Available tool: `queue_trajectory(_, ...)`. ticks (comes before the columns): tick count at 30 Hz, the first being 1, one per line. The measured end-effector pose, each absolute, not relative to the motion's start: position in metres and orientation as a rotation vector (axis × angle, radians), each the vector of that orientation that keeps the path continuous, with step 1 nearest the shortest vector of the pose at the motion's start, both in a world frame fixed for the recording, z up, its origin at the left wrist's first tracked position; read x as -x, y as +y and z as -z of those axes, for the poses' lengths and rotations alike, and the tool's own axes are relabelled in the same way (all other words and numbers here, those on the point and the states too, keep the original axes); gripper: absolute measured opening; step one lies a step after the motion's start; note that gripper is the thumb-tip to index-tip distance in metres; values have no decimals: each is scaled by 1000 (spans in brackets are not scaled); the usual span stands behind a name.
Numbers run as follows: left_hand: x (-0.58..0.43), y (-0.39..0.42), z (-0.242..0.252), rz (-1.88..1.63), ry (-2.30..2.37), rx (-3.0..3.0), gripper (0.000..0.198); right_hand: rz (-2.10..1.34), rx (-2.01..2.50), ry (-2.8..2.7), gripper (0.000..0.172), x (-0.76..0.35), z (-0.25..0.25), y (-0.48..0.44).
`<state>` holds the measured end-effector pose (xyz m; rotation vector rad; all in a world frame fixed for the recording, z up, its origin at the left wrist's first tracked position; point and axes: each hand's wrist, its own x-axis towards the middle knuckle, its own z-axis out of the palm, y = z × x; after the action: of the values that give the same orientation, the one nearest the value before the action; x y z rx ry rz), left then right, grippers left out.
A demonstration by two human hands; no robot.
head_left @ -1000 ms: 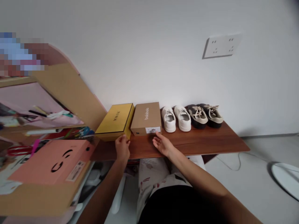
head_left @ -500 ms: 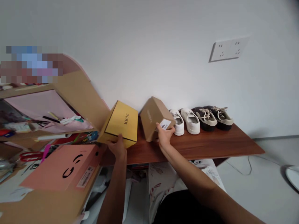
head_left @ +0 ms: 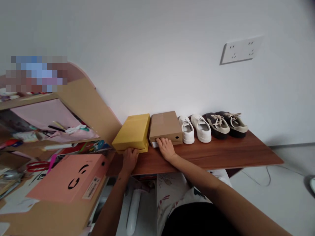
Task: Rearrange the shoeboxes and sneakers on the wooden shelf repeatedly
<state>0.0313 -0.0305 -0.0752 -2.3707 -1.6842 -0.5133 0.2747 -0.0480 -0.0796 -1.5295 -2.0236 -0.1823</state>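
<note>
While the L hand [head_left: 130,159] has bent fingers against the front edge of a yellow rectangular cardboard box [head_left: 133,131], the R hand [head_left: 167,149] curls its fingers over the front edge of a brown rectangular cardboard box [head_left: 165,124], partly covering a white label [head_left: 155,144]; can't tell if either one actually grips. Both boxes lie flat, side by side, on a reddish-brown wooden board [head_left: 211,157], the brown btwn the yellow & a pair of white shoes [head_left: 205,136]. Next along: dark/beige shoes [head_left: 222,131]. Pink cardboard box [head_left: 61,180] sits on a tan desk [head_left: 54,218], far L.
</note>
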Motion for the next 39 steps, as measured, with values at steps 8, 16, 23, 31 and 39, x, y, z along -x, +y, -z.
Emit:
queue_trajectory(8, -94, -47, 62, 1244, -1707, 2038, 43, 175, 1676, -1567, 49, -381, 65, -111)
queue_trajectory(16, -357, -75, 22, 605, -1769, 2739, 51, 94, 1901, -1531, 42, -517, 45, -122)
queue_trajectory(23, -382, -41, 26, 1148, -2287, 2534, 24, -216, 1786, -1321, 24, -522, 61, -79)
queue_trajectory(31, -357, -77, 69, 2018, -2263, 2457, 55, -464, 1476, -827, 43, -540, 125, -127)
queue_trajectory(39, -466, -104, 47, 1199, -1306, 3175, 50, 318, 1883, -878, 48, -646, 90, -132)
